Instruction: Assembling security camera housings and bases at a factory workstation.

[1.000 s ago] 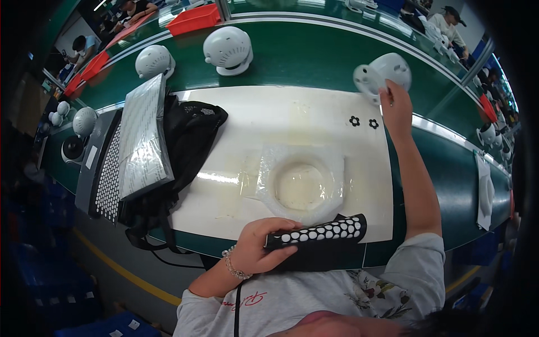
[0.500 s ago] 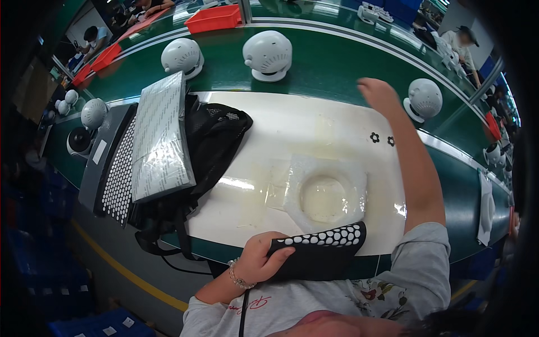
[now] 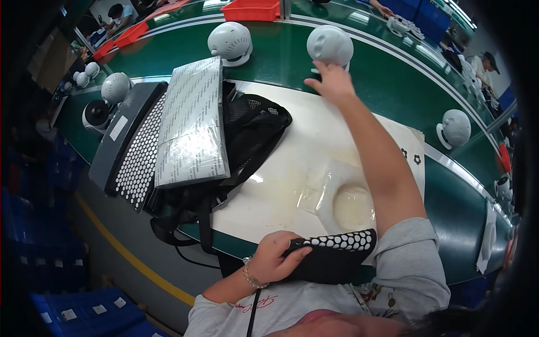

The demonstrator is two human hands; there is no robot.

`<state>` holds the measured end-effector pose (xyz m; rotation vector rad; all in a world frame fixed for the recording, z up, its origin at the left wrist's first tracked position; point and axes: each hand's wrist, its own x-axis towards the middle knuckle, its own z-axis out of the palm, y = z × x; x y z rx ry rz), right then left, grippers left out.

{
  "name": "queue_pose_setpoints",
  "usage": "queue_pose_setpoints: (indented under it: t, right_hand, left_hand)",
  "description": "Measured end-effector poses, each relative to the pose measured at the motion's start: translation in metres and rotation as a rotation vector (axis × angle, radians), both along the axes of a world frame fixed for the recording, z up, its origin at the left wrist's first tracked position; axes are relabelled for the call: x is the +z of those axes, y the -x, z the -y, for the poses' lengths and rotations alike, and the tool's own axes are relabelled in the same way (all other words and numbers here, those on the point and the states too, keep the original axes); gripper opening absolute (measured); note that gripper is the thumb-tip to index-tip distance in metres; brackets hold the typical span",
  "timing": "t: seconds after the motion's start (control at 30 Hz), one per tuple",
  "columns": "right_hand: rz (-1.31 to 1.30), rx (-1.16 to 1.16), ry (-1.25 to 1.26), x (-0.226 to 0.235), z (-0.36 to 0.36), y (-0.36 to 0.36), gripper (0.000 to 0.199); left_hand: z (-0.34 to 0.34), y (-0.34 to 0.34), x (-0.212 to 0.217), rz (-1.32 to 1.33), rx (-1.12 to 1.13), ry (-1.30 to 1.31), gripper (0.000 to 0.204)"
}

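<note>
My left hand (image 3: pixel 274 261) grips the left end of a black panel with white dots (image 3: pixel 328 268), held against my body at the near edge of the bench. The thumb lies over its dotted edge. My right arm stretches far forward across the white board (image 3: pixel 269 174). My right hand (image 3: pixel 335 84) has its thumb and fingers apart at the lower front of a white round-headed camera (image 3: pixel 330 42) on the green surface. The fingertips overlap its base in the view; whether they touch it I cannot tell. A wrapped white foam ring (image 3: pixel 331 194) lies between my arms.
To the left, a silver film-wrapped pack (image 3: pixel 191 132) rests on a black mesh bag (image 3: pixel 255 115) and a white-dotted dark panel (image 3: pixel 140 154). Other white cameras (image 3: pixel 230 42) stand along the green surface (image 3: pixel 387 73). A red tray (image 3: pixel 251 10) sits farther back.
My right hand has swung left and forward to the white camera at the back. The view has shifted right to left, moving the bench items rightward. My left hand keeps its grip.
</note>
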<state>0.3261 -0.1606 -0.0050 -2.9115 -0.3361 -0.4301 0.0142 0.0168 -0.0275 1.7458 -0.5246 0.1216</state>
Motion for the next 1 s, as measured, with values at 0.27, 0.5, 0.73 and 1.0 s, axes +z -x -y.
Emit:
queue_pose_setpoints:
  t: [0.27,0.5,0.73,1.0]
  right_hand:
    - [0.262,0.002,-0.355,0.040,0.102,0.065,0.027]
    - [-0.129,0.150,-1.428,0.090,0.110,0.212,0.027]
    - [-0.415,0.142,-1.308,0.052,0.082,0.265,0.023]
    - [0.346,0.526,-0.455,0.083,0.068,0.316,0.025]
  left_hand:
    - [0.001,0.003,0.000,-0.007,0.066,-0.049,0.014]
    - [0.010,0.004,-0.006,0.222,-0.063,0.081,0.012]
    - [0.026,0.017,0.014,0.349,-0.160,-0.083,0.025]
    - [0.033,0.021,0.013,0.315,-0.033,-0.103,0.019]
